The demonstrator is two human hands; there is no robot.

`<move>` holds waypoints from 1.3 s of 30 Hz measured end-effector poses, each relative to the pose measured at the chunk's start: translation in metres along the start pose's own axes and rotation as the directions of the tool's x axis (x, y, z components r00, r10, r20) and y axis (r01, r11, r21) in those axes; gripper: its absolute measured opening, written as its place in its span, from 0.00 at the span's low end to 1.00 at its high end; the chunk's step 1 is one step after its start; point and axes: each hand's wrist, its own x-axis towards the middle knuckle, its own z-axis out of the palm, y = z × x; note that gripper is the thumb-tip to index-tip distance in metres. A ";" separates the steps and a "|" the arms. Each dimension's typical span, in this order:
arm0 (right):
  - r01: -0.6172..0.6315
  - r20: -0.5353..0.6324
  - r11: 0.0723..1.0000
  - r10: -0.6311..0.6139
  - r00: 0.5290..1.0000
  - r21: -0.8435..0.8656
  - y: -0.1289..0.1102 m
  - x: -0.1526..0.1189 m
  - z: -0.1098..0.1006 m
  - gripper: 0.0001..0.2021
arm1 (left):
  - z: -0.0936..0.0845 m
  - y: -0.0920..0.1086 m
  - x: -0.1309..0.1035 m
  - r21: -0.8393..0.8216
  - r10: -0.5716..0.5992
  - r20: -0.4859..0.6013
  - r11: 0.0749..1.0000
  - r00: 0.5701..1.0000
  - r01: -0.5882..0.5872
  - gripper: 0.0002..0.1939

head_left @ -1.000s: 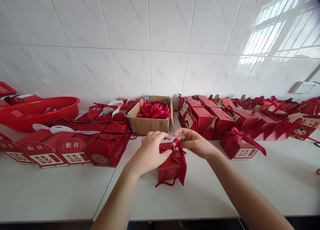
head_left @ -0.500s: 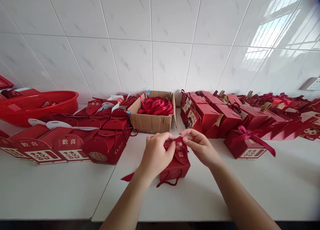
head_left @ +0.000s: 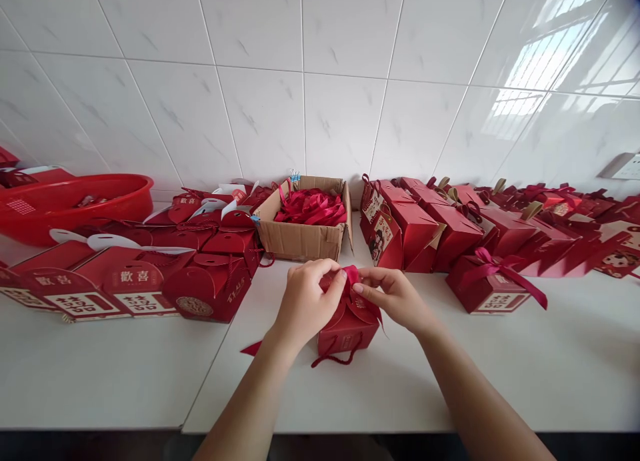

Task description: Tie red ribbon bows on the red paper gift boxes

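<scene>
A small red gift box stands on the white table in front of me, its cord handle hanging at the near side. Over its top, a red ribbon is pinched between my two hands. My left hand closes thumb and finger on the ribbon from the left. From the right, my right hand grips the ribbon with thumb and forefinger. One ribbon tail sticks out past my left wrist. The hands hide part of the box lid.
Behind the box, a cardboard box holds a heap of red ribbons. Red boxes crowd the left, near a red basin. Rows of red boxes line the right, with a bow-tied box before them. A tiled wall stands behind.
The ribbon between my fingers now shows as a broader raised loop above the lid. My hands stay close together over the box, and the camera view has shifted slightly.
</scene>
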 end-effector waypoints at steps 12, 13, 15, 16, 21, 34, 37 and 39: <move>0.117 -0.226 0.985 -0.144 0.963 -0.128 0.007 0.002 0.023 0.12 | -0.003 -0.002 -0.002 -0.146 0.005 0.058 0.989 0.998 0.004 0.06; 0.147 -0.242 0.977 -0.182 0.953 -0.154 0.007 0.002 0.023 0.11 | -0.002 -0.002 -0.001 -0.133 0.008 0.033 0.991 0.999 -0.004 0.06; 0.177 -0.237 0.971 -0.212 0.948 -0.160 0.009 0.002 0.023 0.09 | -0.001 -0.002 0.001 -0.115 0.008 -0.011 0.993 1.000 -0.010 0.08; 0.168 -0.217 0.977 -0.194 0.957 -0.135 0.009 0.001 0.022 0.09 | -0.001 -0.003 0.001 -0.116 0.004 -0.015 0.993 1.000 -0.005 0.09; 0.030 -0.102 0.997 -0.023 0.994 0.065 0.010 0.000 0.018 0.11 | -0.017 -0.010 0.000 -0.096 -0.135 0.104 0.985 0.985 0.145 0.17; 0.042 0.057 0.996 -0.046 0.997 0.074 0.007 -0.001 0.012 0.13 | -0.036 -0.036 -0.009 0.072 -0.353 0.370 0.933 0.859 0.352 0.20; 0.022 0.082 0.993 -0.031 0.996 0.114 0.006 -0.001 0.012 0.13 | -0.035 -0.042 -0.008 0.063 -0.369 0.323 0.927 0.871 0.370 0.22; 0.010 0.078 0.994 -0.019 0.997 0.109 0.005 -0.001 0.012 0.13 | -0.037 -0.044 -0.008 0.085 -0.365 0.292 0.930 0.884 0.356 0.21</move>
